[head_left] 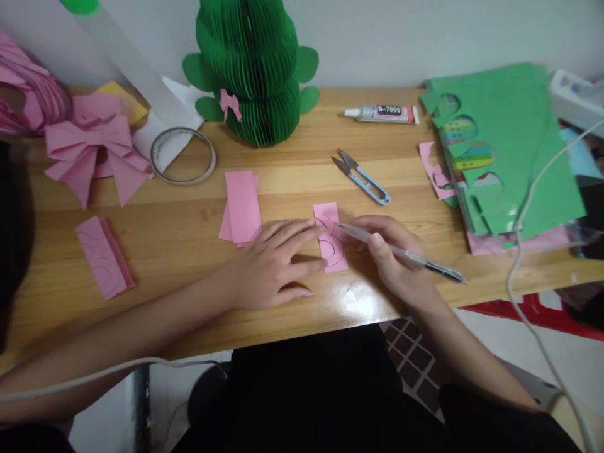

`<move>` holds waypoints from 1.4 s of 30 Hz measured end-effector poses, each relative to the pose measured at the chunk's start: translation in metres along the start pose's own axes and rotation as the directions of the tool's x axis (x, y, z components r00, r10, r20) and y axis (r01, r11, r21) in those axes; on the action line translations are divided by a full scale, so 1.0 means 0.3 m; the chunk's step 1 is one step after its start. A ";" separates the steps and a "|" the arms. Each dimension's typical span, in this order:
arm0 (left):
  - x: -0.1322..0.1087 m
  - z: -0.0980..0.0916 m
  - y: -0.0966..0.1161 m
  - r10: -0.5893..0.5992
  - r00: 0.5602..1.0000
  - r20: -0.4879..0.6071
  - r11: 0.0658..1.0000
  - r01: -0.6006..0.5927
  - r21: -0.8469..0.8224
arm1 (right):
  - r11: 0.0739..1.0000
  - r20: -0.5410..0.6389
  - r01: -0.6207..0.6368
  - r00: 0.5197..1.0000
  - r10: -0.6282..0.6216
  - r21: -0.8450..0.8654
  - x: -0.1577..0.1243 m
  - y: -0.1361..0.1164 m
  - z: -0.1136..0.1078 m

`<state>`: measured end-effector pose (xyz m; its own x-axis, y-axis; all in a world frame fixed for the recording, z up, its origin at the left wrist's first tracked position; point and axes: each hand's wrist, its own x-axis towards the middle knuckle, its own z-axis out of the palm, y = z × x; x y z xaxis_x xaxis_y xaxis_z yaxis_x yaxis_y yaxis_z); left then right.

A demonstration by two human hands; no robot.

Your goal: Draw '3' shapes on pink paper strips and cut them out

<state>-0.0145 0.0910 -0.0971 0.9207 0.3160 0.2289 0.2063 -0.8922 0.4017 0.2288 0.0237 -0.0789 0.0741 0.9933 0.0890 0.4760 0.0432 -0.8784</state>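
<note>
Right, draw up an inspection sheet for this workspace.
Surface: wooden table, glare near the person.
Job's things: marked pink strip; pen tip at its upper part.
Clutter: glue tube, snips, pink stack, tape roll, pink bow, green honeycomb ornament, green sheets.
Hands: left hand spread, touching the strip; right hand holding the pen.
Cables: white cable over the green sheets; second cable across the left forearm.
Surroundings: pale wall behind; red object below the tabletop, partly hidden.
</note>
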 end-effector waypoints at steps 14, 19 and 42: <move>0.003 -0.001 -0.001 0.003 1.000 0.025 1.000 -0.003 -0.001 | 0.977 0.076 0.139 0.989 -0.128 -0.159 0.006 -0.005 -0.006; 0.003 -0.006 0.004 -0.002 0.999 0.041 1.000 0.001 0.016 | 0.955 0.125 0.188 0.979 -0.162 -0.231 0.006 -0.007 -0.007; 0.004 -0.007 0.012 -0.013 0.997 0.076 0.999 0.010 0.043 | 0.992 0.016 -0.115 0.993 0.115 0.053 0.020 -0.048 0.002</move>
<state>-0.0134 0.0889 -0.0935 0.9405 0.3021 0.1556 0.2292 -0.9020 0.3658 0.2218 0.0291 -0.0659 0.1141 0.9933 -0.0198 0.4168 -0.0659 -0.9066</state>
